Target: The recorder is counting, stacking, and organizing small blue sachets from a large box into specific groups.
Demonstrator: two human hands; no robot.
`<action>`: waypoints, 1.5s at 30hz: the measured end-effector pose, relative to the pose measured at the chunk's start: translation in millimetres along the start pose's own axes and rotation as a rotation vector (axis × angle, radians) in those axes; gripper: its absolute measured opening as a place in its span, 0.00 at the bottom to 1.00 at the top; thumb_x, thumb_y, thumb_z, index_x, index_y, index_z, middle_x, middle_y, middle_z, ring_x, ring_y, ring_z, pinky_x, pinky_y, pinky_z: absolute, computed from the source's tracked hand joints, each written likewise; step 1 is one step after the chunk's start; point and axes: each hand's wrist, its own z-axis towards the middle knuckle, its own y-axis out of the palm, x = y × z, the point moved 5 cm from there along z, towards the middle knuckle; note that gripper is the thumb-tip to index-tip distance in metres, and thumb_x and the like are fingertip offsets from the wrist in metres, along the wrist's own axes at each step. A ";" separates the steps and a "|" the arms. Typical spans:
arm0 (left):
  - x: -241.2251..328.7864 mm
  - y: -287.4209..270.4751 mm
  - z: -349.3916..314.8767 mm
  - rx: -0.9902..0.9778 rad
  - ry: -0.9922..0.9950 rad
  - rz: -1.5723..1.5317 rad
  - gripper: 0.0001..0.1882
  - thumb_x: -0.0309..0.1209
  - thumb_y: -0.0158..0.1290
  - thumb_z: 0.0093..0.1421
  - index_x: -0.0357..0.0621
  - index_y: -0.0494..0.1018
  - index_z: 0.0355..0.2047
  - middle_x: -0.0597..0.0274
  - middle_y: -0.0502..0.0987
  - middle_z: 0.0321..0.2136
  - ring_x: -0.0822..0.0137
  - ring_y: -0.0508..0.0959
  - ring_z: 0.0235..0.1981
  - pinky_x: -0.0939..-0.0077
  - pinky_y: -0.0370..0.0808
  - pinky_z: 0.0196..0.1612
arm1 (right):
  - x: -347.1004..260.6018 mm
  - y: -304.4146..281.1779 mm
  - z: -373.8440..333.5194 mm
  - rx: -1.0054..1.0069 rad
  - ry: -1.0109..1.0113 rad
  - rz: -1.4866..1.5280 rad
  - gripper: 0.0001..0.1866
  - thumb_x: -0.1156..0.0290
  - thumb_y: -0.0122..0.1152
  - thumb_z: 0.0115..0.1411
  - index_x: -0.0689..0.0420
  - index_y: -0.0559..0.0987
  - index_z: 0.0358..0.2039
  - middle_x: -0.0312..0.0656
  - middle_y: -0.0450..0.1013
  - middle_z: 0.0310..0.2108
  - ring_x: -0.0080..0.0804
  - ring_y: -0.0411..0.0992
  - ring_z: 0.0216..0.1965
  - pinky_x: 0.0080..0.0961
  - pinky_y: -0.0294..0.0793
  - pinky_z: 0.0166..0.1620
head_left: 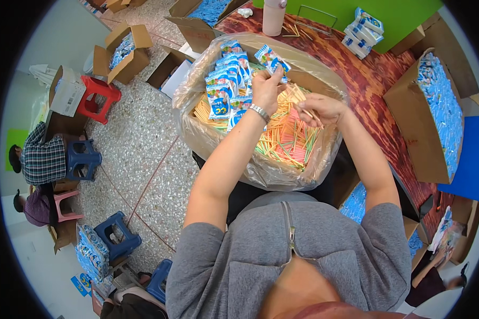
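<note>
A carton lined with a clear plastic bag (183,103) stands in front of me, filled with thin yellow, orange, pink and green sticks (290,141). Several small blue-and-white packets (221,87) lie in a pile on the sticks at the left. My left hand (269,87), a metal watch on its wrist, pinches one blue-and-white packet (270,57) above the carton's far part. Close beside it on the right, my right hand (324,109) is closed on a small bunch of pale sticks (299,97). The packet's lower end is partly hidden by my left fingers.
A pale tumbler (274,18) and stacked packets (363,33) stand on the red patterned table (324,53). A big carton of blue packets (418,122) is at the right. Stools, including a red one (98,98), more cartons (122,50) and seated people (45,157) occupy the left side.
</note>
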 end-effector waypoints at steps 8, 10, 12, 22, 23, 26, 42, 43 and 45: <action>-18.1 10.2 -17.3 0.028 -0.074 -0.183 0.13 0.35 0.61 0.59 0.40 0.71 0.36 0.62 0.76 0.28 0.67 0.77 0.25 0.74 0.76 0.28 | 18.6 12.0 14.9 0.168 -0.004 0.037 0.17 0.55 0.49 0.68 0.58 0.71 0.37 0.36 0.73 0.24 0.18 0.73 0.19 0.12 0.67 0.14; -14.9 6.8 -20.4 0.126 -0.065 -0.220 0.12 0.36 0.60 0.60 0.41 0.72 0.31 0.64 0.76 0.26 0.70 0.75 0.22 0.76 0.74 0.27 | 19.4 14.9 20.0 0.165 0.036 -0.131 0.19 0.51 0.48 0.68 0.57 0.71 0.38 0.35 0.72 0.26 0.18 0.71 0.23 0.11 0.63 0.17; -10.1 6.4 -23.3 0.134 -0.038 -0.208 0.12 0.36 0.60 0.60 0.41 0.71 0.30 0.64 0.75 0.25 0.70 0.75 0.22 0.76 0.73 0.26 | 22.4 24.4 24.3 0.190 0.012 -0.107 0.20 0.51 0.48 0.68 0.57 0.71 0.38 0.34 0.72 0.26 0.17 0.70 0.24 0.12 0.62 0.19; 41.1 -19.1 -34.1 0.047 0.292 0.356 0.15 0.34 0.64 0.55 0.40 0.69 0.25 0.65 0.73 0.21 0.76 0.73 0.19 0.77 0.74 0.21 | -10.3 44.8 7.6 0.154 -0.015 -0.242 0.17 0.53 0.45 0.70 0.52 0.69 0.34 0.28 0.64 0.23 0.14 0.61 0.22 0.12 0.59 0.22; 47.6 -25.4 -36.7 0.037 0.344 0.475 0.17 0.34 0.65 0.53 0.39 0.68 0.23 0.64 0.73 0.19 0.75 0.74 0.18 0.77 0.71 0.18 | -25.6 45.5 -3.1 0.192 -0.010 -0.447 0.16 0.53 0.46 0.70 0.52 0.69 0.34 0.26 0.62 0.22 0.12 0.61 0.23 0.12 0.61 0.23; 62.8 -39.0 -47.9 0.038 0.473 0.850 0.17 0.33 0.66 0.52 0.39 0.69 0.22 0.62 0.74 0.17 0.72 0.76 0.18 0.76 0.71 0.20 | -85.2 65.2 -30.5 0.219 -0.224 -0.876 0.19 0.53 0.47 0.69 0.57 0.69 0.32 0.36 0.66 0.20 0.26 0.67 0.21 0.26 0.67 0.25; 70.9 -40.1 -70.0 -0.132 0.352 0.935 0.14 0.30 0.67 0.52 0.38 0.71 0.26 0.65 0.77 0.20 0.73 0.81 0.21 0.82 0.77 0.21 | -153.4 112.5 -10.1 0.203 -0.137 -1.979 0.12 0.61 0.54 0.62 0.58 0.69 0.34 0.49 0.73 0.25 0.55 0.73 0.30 0.47 0.71 0.32; 71.7 -40.7 -71.0 -0.129 0.356 0.934 0.14 0.30 0.67 0.52 0.38 0.71 0.26 0.65 0.77 0.20 0.73 0.81 0.21 0.82 0.77 0.21 | -155.4 114.3 -10.4 0.202 -0.140 -1.983 0.12 0.61 0.54 0.62 0.58 0.69 0.34 0.49 0.73 0.25 0.55 0.73 0.30 0.47 0.71 0.32; 72.7 -42.4 -72.4 -0.122 0.366 0.949 0.14 0.30 0.67 0.52 0.37 0.71 0.25 0.65 0.77 0.20 0.74 0.81 0.22 0.82 0.77 0.21 | -156.2 115.1 -9.8 0.164 -0.069 -2.019 0.13 0.60 0.55 0.62 0.58 0.70 0.33 0.49 0.74 0.26 0.53 0.74 0.31 0.47 0.72 0.32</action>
